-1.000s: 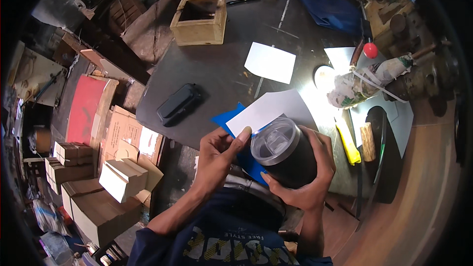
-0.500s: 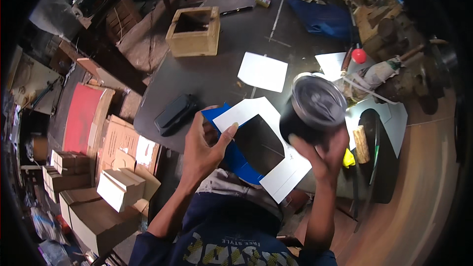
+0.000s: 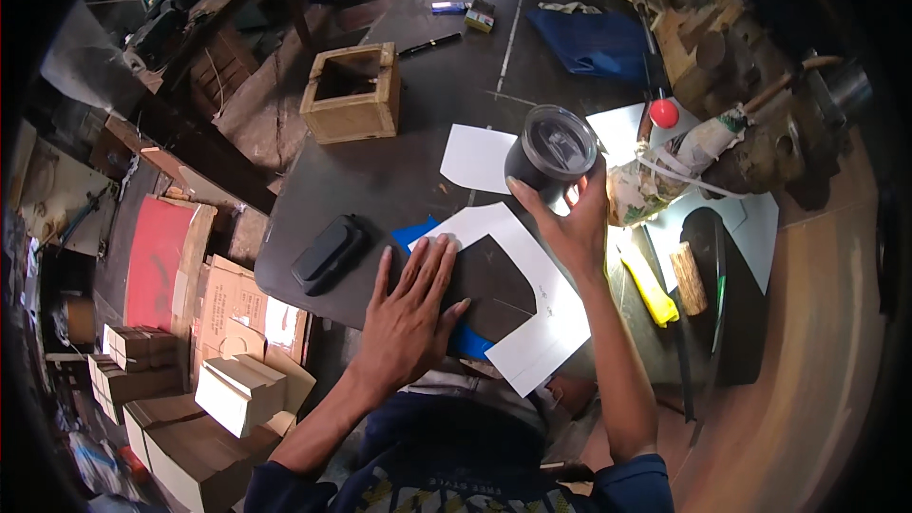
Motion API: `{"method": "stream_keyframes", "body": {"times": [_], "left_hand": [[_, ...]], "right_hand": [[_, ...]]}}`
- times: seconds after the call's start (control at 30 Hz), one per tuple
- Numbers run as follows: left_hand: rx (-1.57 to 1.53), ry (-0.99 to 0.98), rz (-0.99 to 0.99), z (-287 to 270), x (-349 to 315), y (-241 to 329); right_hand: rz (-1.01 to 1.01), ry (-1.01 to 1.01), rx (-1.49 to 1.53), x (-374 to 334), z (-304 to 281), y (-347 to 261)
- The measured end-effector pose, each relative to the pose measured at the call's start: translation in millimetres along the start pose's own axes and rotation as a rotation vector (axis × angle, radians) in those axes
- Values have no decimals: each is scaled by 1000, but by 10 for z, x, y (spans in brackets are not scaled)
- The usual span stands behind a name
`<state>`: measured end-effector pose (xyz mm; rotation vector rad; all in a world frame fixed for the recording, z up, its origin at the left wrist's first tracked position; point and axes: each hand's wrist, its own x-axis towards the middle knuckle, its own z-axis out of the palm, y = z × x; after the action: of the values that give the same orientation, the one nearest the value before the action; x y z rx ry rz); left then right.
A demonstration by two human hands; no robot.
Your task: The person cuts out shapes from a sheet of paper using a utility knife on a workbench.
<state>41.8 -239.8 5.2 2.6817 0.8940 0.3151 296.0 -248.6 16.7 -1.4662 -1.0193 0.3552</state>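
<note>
My left hand [image 3: 408, 318] lies flat with fingers stretched out on a white paper cutout [image 3: 560, 323] shaped like an open frame. Part of a blue sheet [image 3: 469, 344] shows beneath the cutout. My right hand [image 3: 578, 233] grips a dark tumbler [image 3: 549, 150] with a clear lid, just beyond the cutout. The tumbler overlaps the right end of a smaller white paper piece [image 3: 470, 158] on the dark table; whether its base touches the table cannot be made out.
Left of the cutout lies a black case [image 3: 331, 255], with a square wooden box [image 3: 353, 122] beyond it. A yellow-handled tool [image 3: 648, 287] and a short wooden piece [image 3: 688, 277] lie at right, near cluttered machinery [image 3: 727, 157]. Blue folded material [image 3: 597, 43] is farther back.
My left hand has gone from holding the cutout's edge to lying flat on it, and the cutout is down on the table. The tumbler has moved away from me and leftward.
</note>
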Motion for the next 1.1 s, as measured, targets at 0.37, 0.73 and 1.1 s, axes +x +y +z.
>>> {"method": "stream_keyframes", "body": {"times": [0.37, 0.73, 1.1], "left_hand": [[-2, -157, -67, -196, -116, -151], [-57, -130, -168, -37, -201, 53], [20, -154, -250, 10, -137, 241]], "right_hand": [[183, -37, -1034, -1004, -1256, -573], [579, -18, -394, -1285, -1057, -876], [371, -639, -487, -1605, -321, -949]]}}
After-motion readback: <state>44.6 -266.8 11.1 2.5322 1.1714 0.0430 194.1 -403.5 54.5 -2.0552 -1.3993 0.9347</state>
